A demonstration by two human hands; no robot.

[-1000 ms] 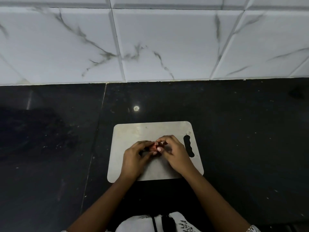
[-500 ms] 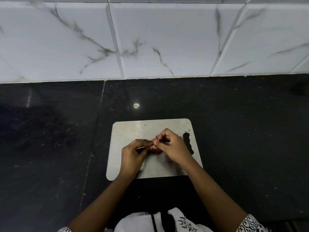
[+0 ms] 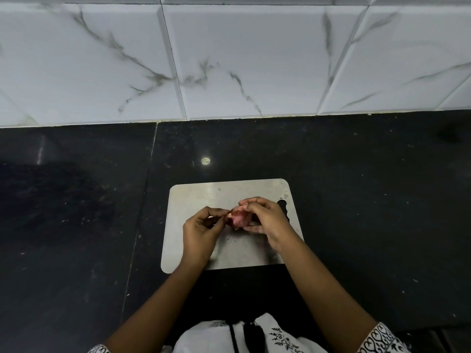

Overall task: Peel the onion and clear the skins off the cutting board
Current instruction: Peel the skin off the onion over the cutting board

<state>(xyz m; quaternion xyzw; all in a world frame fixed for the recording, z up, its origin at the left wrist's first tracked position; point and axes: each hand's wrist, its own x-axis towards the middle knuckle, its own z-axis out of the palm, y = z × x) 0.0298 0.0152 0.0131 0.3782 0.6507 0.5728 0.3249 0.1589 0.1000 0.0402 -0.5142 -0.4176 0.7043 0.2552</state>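
Onion (image 3: 238, 218): above cutting board (image 3: 224, 193), held in curled fingers of right hand (image 3: 267, 221)
Left hand (image 3: 201, 233): thumb and forefinger pinched on skin edge (image 3: 228, 215), at left side of onion
Next pull: probably leftward, away from right hand

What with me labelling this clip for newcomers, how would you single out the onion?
A pale rectangular cutting board lies on the black stone counter. Over its middle, the right hand holds a small pinkish-red onion, the only reddish thing in view.
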